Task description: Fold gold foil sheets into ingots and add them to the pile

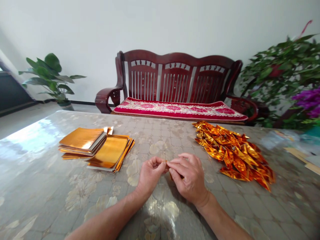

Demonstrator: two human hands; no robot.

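1. The left hand (150,176), just below the centre of the frame, has its thumb and forefinger drawn together in a pinch, with their tips meeting on a small foil piece (171,175). Its other fingers curl behind the forefinger.
2. The right hand (190,176), immediately to the right of it in the frame, also closes on the foil piece. Its thumb lies below and its forefinger above, with only a narrow gap between them farther back from the tips; the remaining fingers are bent and spread slightly above.
3. The fingertips of both hands come together at the same spot, touching or nearly so; which, I cannot tell.
4. The foil piece sits at the centre of the frame, a little low, between the two hands. Only slivers of orange-gold show, at the fingertips and beneath the right hand, so its full shape is hidden.
5. Both hands are low over the patterned tabletop (105,186); whether they rest on it is unclear.
6. Left of centre lie two piles of flat gold sheets: the rear pile (81,138) and the front pile (110,151), which touch or overlap in the picture.
7. Right of centre is a heap of folded foil (235,153), shiny and pointed, well apart from the piles.
8. At the right edge lies clear plastic wrapping (280,138).
9. Across the upper middle stands a dark red wooden bench (177,80).
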